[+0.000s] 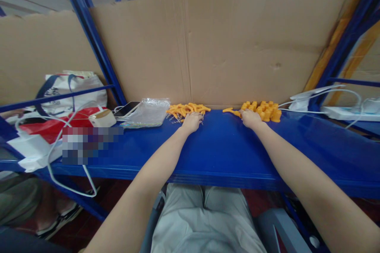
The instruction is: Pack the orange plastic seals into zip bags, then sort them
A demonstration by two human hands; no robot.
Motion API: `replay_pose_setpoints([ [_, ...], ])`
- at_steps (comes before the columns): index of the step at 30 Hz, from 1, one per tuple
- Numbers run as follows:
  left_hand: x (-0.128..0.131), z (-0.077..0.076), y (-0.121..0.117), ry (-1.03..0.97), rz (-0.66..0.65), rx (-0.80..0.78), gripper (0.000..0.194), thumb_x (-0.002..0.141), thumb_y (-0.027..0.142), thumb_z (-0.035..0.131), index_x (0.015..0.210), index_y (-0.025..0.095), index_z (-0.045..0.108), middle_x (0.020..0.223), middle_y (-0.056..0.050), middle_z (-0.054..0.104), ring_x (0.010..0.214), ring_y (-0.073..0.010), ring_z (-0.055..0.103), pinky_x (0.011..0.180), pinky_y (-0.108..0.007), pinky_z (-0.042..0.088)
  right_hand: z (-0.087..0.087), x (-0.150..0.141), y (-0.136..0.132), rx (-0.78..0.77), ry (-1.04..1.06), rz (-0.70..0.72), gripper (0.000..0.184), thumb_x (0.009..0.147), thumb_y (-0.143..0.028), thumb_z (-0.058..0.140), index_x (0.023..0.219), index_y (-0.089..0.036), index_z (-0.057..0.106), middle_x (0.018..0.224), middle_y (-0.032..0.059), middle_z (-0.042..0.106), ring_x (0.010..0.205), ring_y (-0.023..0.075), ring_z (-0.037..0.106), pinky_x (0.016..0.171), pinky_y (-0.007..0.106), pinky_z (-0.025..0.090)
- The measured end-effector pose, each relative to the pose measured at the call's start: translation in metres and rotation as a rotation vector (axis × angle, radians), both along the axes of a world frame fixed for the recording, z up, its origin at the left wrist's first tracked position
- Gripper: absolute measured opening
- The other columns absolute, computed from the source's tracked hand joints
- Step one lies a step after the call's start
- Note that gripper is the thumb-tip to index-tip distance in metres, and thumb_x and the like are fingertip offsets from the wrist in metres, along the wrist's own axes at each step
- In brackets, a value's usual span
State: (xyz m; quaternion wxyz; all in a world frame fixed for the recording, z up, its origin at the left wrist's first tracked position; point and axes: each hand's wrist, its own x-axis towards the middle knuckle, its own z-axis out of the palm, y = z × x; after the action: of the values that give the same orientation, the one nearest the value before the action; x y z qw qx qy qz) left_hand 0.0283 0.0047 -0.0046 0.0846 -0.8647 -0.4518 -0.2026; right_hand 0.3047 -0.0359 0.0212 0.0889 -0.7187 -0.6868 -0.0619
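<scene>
My left hand [192,122] is at the front of a loose pile of slim orange pieces [187,108], its fingers curled down among them. Thin silvery bits, like small chains, lie around this pile, partly under the hand. What those fingers pinch is hidden. Farther right, my right hand [251,120] reaches to the left edge of a cluster of chunky orange pieces [268,111] standing close together. Its fingers are bent and touch the orange parts there; their tips are too small to make out. A few slim orange pieces [228,110] lie just left of it.
A blue shelf top [219,150] carries everything, with a cardboard panel [237,47] behind. At left are a clear plastic bag [150,112], a phone [128,109], white chargers [32,145] with cables and a red bag [74,120]. A power strip [350,113] lies right.
</scene>
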Motion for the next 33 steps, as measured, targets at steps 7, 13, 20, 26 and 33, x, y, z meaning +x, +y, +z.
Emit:
replay_pose_setpoints([
  [7, 0.005, 0.009, -0.013, 0.015, -0.017, 0.062, 0.024, 0.092, 0.013, 0.05, 0.097, 0.019, 0.073, 0.116, -0.01, 0.074, 0.116, -0.0272, 0.064, 0.099, -0.045, 0.046, -0.002, -0.006, 0.003, 0.068, -0.017, -0.03, 0.044, 0.096, -0.025, 0.043, 0.131, -0.007, 0.061, 0.132, 0.0266, 0.061, 0.122, 0.0383, 0.06, 0.097, 0.048, 0.047],
  [13, 0.008, 0.012, -0.017, -0.033, -0.069, 0.106, 0.028, 0.093, 0.012, 0.046, 0.096, 0.02, 0.073, 0.114, -0.01, 0.075, 0.113, -0.0261, 0.066, 0.097, -0.043, 0.047, -0.007, -0.012, 0.008, 0.138, -0.003, -0.068, 0.048, 0.093, -0.024, 0.04, 0.128, -0.002, 0.064, 0.131, 0.0307, 0.061, 0.123, 0.043, 0.058, 0.1, 0.056, 0.043],
  [20, 0.014, 0.017, -0.021, -0.224, -0.028, 0.197, 0.027, 0.094, 0.012, 0.046, 0.099, 0.02, 0.071, 0.112, -0.009, 0.075, 0.112, -0.0256, 0.066, 0.099, -0.041, 0.045, -0.016, -0.004, 0.015, 0.217, 0.032, -0.047, 0.047, 0.093, -0.023, 0.039, 0.128, -0.005, 0.066, 0.133, 0.0294, 0.061, 0.127, 0.0445, 0.053, 0.105, 0.061, 0.036],
  [26, 0.024, 0.024, -0.032, -0.389, -0.015, 0.229, 0.021, 0.1, 0.021, 0.044, 0.1, 0.02, 0.064, 0.103, -0.007, 0.075, 0.103, -0.0221, 0.068, 0.097, -0.037, 0.048, -0.018, -0.001, 0.017, 0.22, -0.022, -0.078, 0.045, 0.094, -0.026, 0.044, 0.126, -0.004, 0.067, 0.14, 0.0288, 0.055, 0.14, 0.0472, 0.037, 0.109, 0.061, 0.028],
  [33, 0.027, 0.022, -0.032, -0.506, -0.024, 0.155, 0.019, 0.103, 0.032, 0.044, 0.1, 0.022, 0.059, 0.093, -0.005, 0.074, 0.09, -0.0186, 0.071, 0.081, -0.03, 0.054, -0.007, -0.008, 0.008, 0.205, -0.082, -0.077, 0.041, 0.093, -0.026, 0.046, 0.12, -0.005, 0.069, 0.136, 0.0269, 0.056, 0.13, 0.0418, 0.046, 0.107, 0.058, 0.03],
])
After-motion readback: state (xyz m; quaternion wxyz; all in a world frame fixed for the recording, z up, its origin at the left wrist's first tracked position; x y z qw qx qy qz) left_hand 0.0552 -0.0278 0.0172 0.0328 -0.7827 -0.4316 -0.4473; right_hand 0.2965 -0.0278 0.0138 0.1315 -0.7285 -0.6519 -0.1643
